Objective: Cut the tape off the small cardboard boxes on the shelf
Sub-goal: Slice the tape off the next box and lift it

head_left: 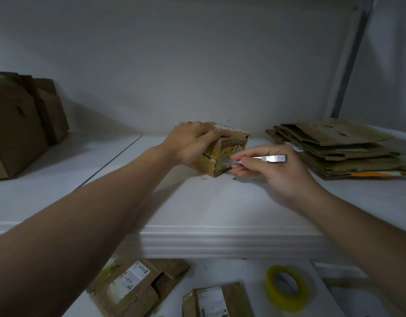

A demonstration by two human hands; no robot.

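Observation:
A small brown cardboard box (229, 146) wrapped in yellowish tape stands on the white shelf (197, 202), near its middle. My left hand (193, 140) grips the box from the top and left side. My right hand (273, 172) holds a silver utility knife (263, 159), whose blade points left and touches the taped front face of the box. A scrap of tape lies on the shelf just below the box.
A stack of flattened cardboard (339, 147) lies at the right of the shelf. Larger brown boxes (21, 124) stand at the far left. Below the shelf edge lie two labelled boxes (133, 284) (215, 300) and a roll of yellow tape (286, 287).

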